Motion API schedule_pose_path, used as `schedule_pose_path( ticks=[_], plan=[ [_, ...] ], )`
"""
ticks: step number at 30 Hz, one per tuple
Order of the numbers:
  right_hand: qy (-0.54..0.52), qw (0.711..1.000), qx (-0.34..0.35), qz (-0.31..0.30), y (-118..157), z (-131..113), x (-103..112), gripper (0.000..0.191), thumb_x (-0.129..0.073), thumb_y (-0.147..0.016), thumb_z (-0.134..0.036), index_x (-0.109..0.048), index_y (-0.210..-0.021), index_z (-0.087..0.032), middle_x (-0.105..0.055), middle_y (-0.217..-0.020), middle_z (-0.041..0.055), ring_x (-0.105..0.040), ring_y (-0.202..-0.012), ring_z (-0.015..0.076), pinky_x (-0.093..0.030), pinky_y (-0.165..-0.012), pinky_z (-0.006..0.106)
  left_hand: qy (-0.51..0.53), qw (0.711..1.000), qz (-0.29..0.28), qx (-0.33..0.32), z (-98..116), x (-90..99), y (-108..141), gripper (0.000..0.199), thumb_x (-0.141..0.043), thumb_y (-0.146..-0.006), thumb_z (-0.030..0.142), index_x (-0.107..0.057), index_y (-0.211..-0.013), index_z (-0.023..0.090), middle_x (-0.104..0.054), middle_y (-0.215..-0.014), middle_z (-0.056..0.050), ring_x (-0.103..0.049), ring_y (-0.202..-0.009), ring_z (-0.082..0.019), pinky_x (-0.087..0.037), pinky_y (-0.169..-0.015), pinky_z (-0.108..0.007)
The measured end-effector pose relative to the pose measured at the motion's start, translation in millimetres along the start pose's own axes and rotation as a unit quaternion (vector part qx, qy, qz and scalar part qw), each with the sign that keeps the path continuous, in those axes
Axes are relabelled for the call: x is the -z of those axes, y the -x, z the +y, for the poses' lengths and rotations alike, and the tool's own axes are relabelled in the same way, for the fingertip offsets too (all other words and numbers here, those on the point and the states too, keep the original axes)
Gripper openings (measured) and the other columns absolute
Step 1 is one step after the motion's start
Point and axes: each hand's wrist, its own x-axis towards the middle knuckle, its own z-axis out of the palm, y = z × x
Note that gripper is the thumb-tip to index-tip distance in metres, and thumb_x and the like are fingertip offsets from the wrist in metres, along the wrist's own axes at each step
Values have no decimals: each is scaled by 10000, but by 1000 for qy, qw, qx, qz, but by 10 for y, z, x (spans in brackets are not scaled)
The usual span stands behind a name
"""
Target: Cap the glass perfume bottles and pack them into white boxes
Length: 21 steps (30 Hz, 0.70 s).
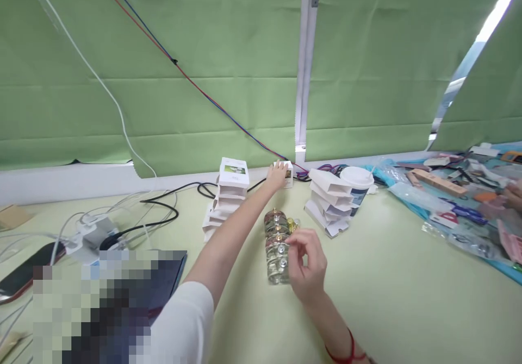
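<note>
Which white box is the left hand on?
The white box between the left stack and right stack; only it has the left hand on it.

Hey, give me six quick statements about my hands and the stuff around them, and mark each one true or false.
1. The left hand is at a white box. True.
2. The right hand holds scissors. False: it is beside the clear jars.
3. A cup stands to the right of the jars. True.
4. The cup has no lid. False: a white lid covers it.
5. The backdrop is red. False: a green curtain hangs there.
6. A phone lies left of the jars. True.
</note>
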Motion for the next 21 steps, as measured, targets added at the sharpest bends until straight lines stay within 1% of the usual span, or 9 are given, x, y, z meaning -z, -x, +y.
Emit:
schedule_pose_path(
  ticks=[2,4,8,12,17,21],
  plan=[
    [-7,1000,-10,8,-13,1,-6,226,-431,-800,-5,-531,-848,-202,-525,-773,37,-503,-641,119,-359,-412,193,-14,1000,-22,4,-57,-182,-64,445,-579,-835,307,-486,-1231,128,-460,-1309,-125,-432,-1209,-261,-369,-979,-458],
    [-9,999,-24,19,-32,-4,-3,226,-427,-800,-5,-529,-844,-201,-524,-773,38,-504,-640,120,-354,-407,194,-27,999,-31,5,-96,-275,-87,429,-532,-867,329,-471,-1244,133,-457,-1293,-118,-451,-1181,-249,-370,-980,-461],
    [-4,999,-36,34,-64,-13,14,223,-428,-795,2,-528,-822,-196,-517,-760,29,-474,-583,103,-329,-400,200,-43,998,-35,0,-122,-311,-100,424,-530,-872,299,-451,-1258,142,-477,-1255,-109,-462,-1152,-247,-350,-989,-476],
    [-2,999,-33,24,-47,1,12,211,-433,-794,0,-533,-825,-183,-515,-768,30,-463,-576,92,-328,-406,196,-41,999,-30,11,-101,-334,-126,406,-536,-867,272,-459,-1243,138,-456,-1281,-111,-437,-1175,-251,-362,-973,-452],
    [-12,999,-30,17,-6,31,-20,217,-425,-799,10,-538,-828,-173,-518,-778,35,-488,-619,92,-341,-419,182,-26,998,-2,55,-25,-404,-188,361,-523,-874,255,-478,-1209,127,-478,-1248,-109,-436,-1176,-247,-366,-965,-440],
    [-12,999,-35,17,3,41,-36,209,-428,-797,3,-543,-829,-168,-528,-792,40,-482,-604,86,-345,-419,181,-9,997,26,67,49,-449,-209,344,-515,-872,203,-478,-1203,121,-486,-1237,-112,-446,-1161,-248,-366,-961,-440]
  ],
)
